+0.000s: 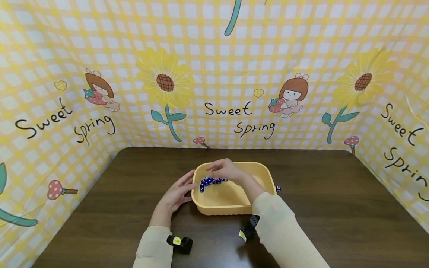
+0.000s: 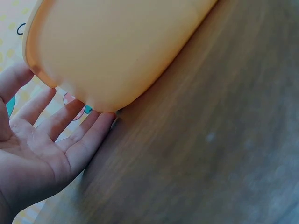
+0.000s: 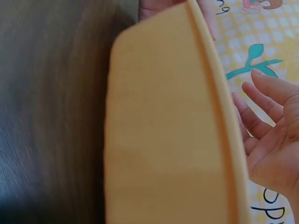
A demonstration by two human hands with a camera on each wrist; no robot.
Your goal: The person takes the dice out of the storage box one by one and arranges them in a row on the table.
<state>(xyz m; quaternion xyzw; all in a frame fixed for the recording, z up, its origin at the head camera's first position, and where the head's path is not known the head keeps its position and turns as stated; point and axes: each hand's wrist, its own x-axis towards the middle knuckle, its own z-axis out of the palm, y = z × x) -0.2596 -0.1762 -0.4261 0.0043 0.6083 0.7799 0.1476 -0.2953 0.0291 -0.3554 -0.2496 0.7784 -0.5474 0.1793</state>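
A yellow plastic tub (image 1: 231,200) stands on the table, its long side toward me. Several dark blue dice with white dots (image 1: 211,181) lie bunched in its left part. My left hand (image 1: 176,192) is at the tub's left end, fingers spread and fairly straight; in the left wrist view the fingertips touch the outer wall. Over the dice, inside the rim, is my right hand (image 1: 228,170), its fingertips partly hidden in the head view. From the right wrist, the fingers (image 3: 261,119) look loosely bent with nothing visible between them; the near wall hides the dice.
Small blue dotted dice (image 1: 278,189) lie on the table just outside the tub's right end. The dark wooden table (image 1: 335,208) extends to both sides. A yellow checked cloth (image 1: 214,67) hangs behind and along both sides.
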